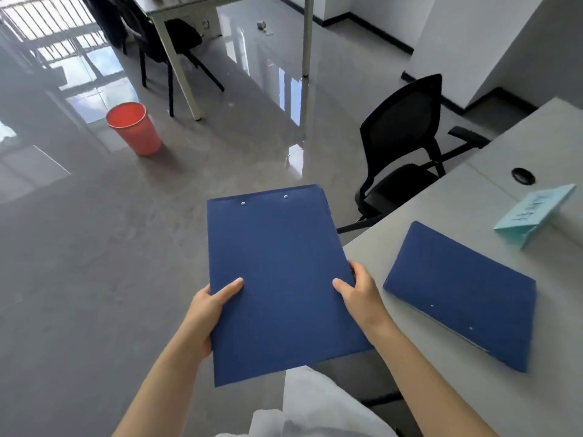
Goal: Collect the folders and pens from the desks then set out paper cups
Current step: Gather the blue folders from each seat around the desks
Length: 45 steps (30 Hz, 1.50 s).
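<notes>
We count two blue folders. One blue folder (280,279) is up in the air in front of us, clear of the desk (473,197), its right edge just left of the desk's near-left corner. Our left hand (209,310) grips its left edge, thumb on top, fingers curled under. Our right hand (359,294) grips its right edge the same way, thumb on the cover. The second folder (460,291) lies flat on the desk at the right, turned at an angle, its near corner close to the desk's front edge. We see no pens or cups.

One pale blue folded name card (536,212) stands farther along the desk, beside a dark cable hole (523,176). Two black chairs show: one chair (400,152) tucked at the desk's far-left side, another far chair (151,36) by one far table (195,7). One red bin (134,127) stands on the open grey floor (94,247) to the left, well apart from us.
</notes>
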Tool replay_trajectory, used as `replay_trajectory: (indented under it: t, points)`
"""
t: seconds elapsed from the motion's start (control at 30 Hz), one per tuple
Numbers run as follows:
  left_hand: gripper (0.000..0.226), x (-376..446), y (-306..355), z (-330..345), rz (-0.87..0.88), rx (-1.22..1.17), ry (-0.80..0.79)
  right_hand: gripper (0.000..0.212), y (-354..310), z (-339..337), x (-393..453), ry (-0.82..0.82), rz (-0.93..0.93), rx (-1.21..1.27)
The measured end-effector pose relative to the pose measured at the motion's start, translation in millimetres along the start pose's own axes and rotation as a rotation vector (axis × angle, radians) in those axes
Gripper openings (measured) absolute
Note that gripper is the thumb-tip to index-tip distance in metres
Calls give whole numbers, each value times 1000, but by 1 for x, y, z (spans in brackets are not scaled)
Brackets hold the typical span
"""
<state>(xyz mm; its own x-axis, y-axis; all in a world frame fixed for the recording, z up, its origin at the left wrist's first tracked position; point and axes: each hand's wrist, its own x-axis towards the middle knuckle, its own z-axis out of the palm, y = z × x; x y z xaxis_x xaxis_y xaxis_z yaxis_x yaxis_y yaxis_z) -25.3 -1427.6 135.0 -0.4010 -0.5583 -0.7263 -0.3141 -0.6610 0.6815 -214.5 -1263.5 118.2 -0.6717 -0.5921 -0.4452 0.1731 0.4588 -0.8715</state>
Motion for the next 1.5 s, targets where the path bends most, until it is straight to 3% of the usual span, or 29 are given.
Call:
replay_trajectory:
  t: [0.13, 0.4, 0.53, 0.8, 0.97, 1.07, 1.17, 1.3, 1.43, 1.5]
  points:
    - [35, 47, 60, 15, -20, 49, -24, 23, -30, -5, 54, -19, -1, 10]
    - [37, 132, 137, 40, -58, 72, -158, 14, -67, -3, 136, 84, 86, 44]
    - [39, 183, 179, 50, -69, 144, -247, 19, -83, 2, 174, 147, 155, 83]
    - [25, 267, 287, 92, -47, 373, -470, 22, -109, 29, 226, 421, 271, 369]
    - [27, 297, 305, 133, -54, 458, -568, 19, -87, 30, 233, 557, 354, 351]
    - [28, 305, 305, 158, -83, 484, -593, 27, -59, 12, 230, 722, 436, 215]
    - [26, 313, 306, 181, -101, 514, -594, 29, -25, -14, 225, 869, 544, -211]
    - [25, 318, 308, 208, -90, 545, -607, 34, 20, -44, 223, 845, 675, -474]
    - [24, 326, 311, 225, -74, 592, -601, 63, 45, -56, 221, 717, 813, -410]
    - [25, 330, 310, 227, -58, 603, -584, 63, 47, -54, 222, 647, 870, -414]
